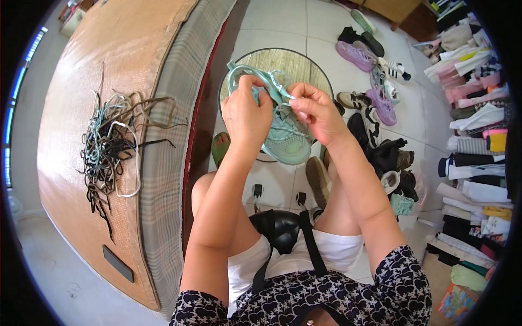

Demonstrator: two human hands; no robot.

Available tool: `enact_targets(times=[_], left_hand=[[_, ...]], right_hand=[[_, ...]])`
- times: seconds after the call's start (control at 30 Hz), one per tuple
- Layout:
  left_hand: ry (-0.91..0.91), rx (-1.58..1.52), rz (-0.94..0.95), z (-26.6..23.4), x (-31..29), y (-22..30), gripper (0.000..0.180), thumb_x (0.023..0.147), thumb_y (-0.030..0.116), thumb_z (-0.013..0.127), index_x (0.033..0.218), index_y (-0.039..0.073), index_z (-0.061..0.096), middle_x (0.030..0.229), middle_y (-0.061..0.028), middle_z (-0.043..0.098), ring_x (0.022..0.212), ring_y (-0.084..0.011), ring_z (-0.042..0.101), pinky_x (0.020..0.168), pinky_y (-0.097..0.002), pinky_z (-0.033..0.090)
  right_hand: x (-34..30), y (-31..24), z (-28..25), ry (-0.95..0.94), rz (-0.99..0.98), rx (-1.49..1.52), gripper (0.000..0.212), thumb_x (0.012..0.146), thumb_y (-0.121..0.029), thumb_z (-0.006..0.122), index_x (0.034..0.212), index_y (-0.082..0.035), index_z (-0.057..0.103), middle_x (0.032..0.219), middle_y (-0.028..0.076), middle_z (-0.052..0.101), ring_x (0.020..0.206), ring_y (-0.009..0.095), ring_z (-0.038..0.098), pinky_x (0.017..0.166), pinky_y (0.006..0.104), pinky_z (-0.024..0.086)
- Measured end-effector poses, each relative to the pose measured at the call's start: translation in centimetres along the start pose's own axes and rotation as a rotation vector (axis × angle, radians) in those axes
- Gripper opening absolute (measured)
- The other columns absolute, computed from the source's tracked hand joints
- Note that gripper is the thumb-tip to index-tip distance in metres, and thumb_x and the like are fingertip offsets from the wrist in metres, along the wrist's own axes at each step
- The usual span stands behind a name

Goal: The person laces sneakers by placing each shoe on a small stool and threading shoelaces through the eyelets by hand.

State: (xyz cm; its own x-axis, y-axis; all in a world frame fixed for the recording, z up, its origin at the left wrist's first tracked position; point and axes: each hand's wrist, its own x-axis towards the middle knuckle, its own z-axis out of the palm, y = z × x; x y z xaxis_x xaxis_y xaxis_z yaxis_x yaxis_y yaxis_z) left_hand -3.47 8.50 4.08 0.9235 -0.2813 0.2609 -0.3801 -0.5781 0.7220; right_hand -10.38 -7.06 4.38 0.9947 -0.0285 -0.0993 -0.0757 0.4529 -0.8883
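Note:
A mint-green sneaker (288,148) rests on a small round stool or table (296,61) with a wood-pattern top, its toe pointing toward me. My left hand (247,114) is closed at the shoe's opening, thumb and fingers pinched near the tongue; what exactly lies between them is partly hidden. Between the thumb and fingertips of my right hand (318,111) is a pale mint shoelace (281,93), gripped beside the upper eyelets. More lace crosses the front of the shoe.
On the bed (65,146) at the left lie a tangled heap of shoelaces (109,146) and a dark phone-like slab (118,263). Several shoes (380,103) line the floor at the right, with folded clothes (478,146) beyond. A green slipper (219,146) sits by the bed.

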Motion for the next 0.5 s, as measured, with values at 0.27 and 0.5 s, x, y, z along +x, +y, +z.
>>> enact_targets(times=[0.27,0.5], left_hand=[[-0.016,-0.051,0.256,-0.10,0.05,-0.77,0.031,0.085,0.020,0.064,0.114,0.010,0.059,0.099,-0.0103,0.070,0.088,-0.0312,0.068,0.085,-0.0440,0.048],[-0.061,0.179,0.216,0.08,0.26,-0.20,0.024,0.085,0.019,0.064,0.107,0.012,0.060,0.070,-0.0083,0.068,0.071,-0.0329,0.067,0.102,-0.0557,0.039]], right_hand=[[-0.09,-0.26,0.47,0.208,0.029,-0.167,0.013,0.096,-0.017,0.064,0.087,-0.009,0.059,0.077,-0.003,0.058,0.054,0.003,0.051,0.045,0.0189,0.032],[-0.53,-0.33,0.40,-0.123,-0.127,-0.373,0.014,0.093,-0.015,0.065,0.083,-0.005,0.062,0.077,-0.001,0.056,0.062,0.008,0.049,0.055,0.0221,0.038]])
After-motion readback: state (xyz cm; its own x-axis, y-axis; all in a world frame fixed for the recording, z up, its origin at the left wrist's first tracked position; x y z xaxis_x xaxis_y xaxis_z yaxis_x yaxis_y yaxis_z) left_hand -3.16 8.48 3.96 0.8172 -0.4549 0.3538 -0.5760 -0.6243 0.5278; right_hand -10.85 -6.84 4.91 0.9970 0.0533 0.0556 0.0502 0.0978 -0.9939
